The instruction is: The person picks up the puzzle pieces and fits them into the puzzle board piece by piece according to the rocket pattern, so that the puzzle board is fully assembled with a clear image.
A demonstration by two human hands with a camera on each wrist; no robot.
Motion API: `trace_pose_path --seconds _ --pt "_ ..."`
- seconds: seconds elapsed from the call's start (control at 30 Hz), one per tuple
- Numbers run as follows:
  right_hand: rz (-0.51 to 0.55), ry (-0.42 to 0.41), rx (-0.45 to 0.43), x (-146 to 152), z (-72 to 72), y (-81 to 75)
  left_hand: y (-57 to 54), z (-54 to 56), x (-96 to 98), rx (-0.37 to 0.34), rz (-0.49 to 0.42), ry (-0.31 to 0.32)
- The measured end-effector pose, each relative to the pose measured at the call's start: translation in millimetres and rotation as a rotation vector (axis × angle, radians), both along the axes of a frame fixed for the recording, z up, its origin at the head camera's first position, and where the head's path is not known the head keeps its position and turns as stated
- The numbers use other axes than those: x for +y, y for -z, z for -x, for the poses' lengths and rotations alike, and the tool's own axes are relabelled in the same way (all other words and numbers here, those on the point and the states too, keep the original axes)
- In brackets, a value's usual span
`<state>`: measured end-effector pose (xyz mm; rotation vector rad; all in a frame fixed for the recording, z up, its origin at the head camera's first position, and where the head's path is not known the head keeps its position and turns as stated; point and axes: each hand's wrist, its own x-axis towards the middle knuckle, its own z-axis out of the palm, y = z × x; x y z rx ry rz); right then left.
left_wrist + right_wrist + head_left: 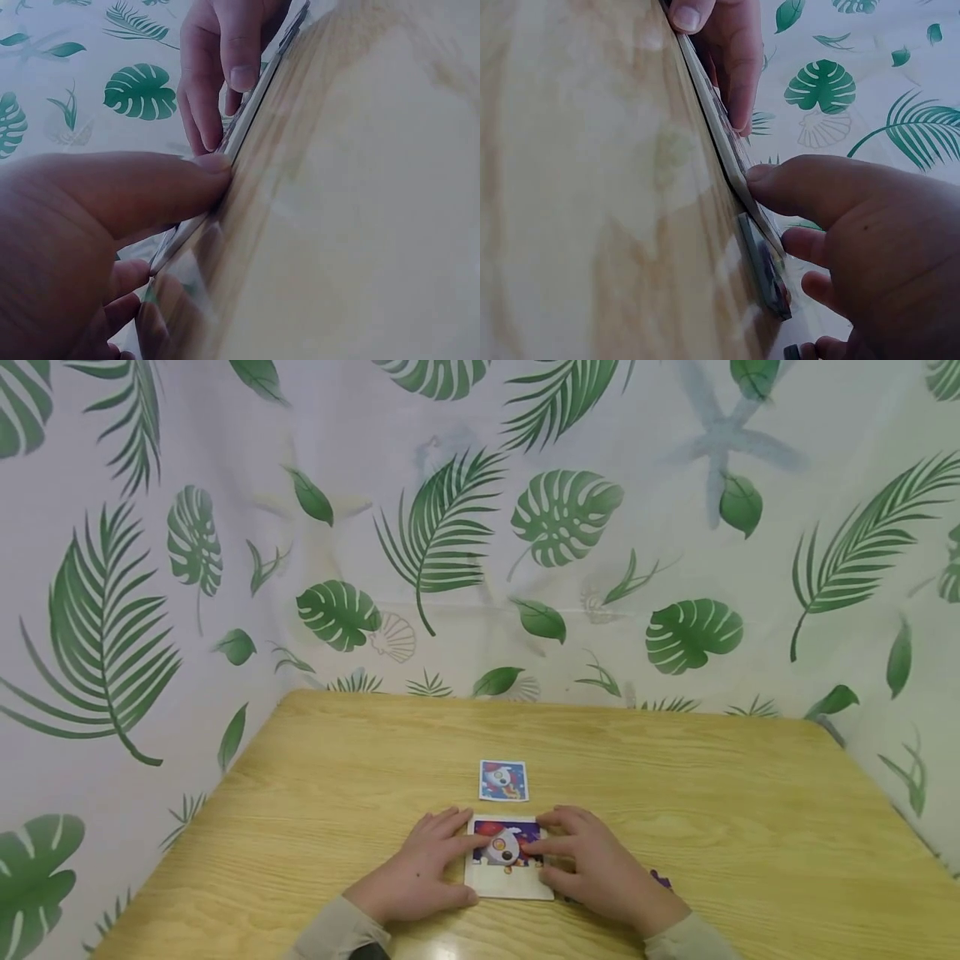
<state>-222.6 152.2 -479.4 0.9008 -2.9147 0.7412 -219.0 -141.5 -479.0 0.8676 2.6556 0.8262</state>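
Note:
A jigsaw puzzle board point(510, 885) with a pale frame lies on the table between both hands. Joined pieces showing a white, rocket-like shape on purple point(489, 853) fill its upper part, while the lower strip is bare. My left hand point(423, 870) rests along the left side, index finger reaching over the picture and thumb at the lower corner. From the right, my right hand point(596, 867) touches the board's edge and the pieces with extended fingers. In the right wrist view a loose puzzle piece point(763, 274) lies close beside the board, below the thumb.
Just beyond the board lies a small picture card point(504, 781) with a similar design. A purple puzzle piece point(660, 878) shows past the right wrist. The wooden table point(360, 760) ends at a leaf-patterned cloth point(465, 652) behind it and along the sides.

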Motion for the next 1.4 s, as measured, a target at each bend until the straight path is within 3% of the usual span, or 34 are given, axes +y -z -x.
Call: trace_pose_path --seconds 0.27,0.53,0.9,1.4 --pt "0.085 0.107 -0.068 16 0.6 -0.3 3.3 5.2 6.4 0.012 0.023 -0.002" --pt "0.098 0.157 -0.153 35 -11.6 -7.1 6.4 3.7 8.3 0.026 0.032 -0.005" --pt "0.058 0.083 -0.15 49 -24.1 -10.3 1.1 -1.4 2.5 0.049 0.012 -0.026" --pt "0.026 0.061 -0.077 43 -25.0 -4.2 3.3 -0.6 5.0 0.047 0.022 -0.024"
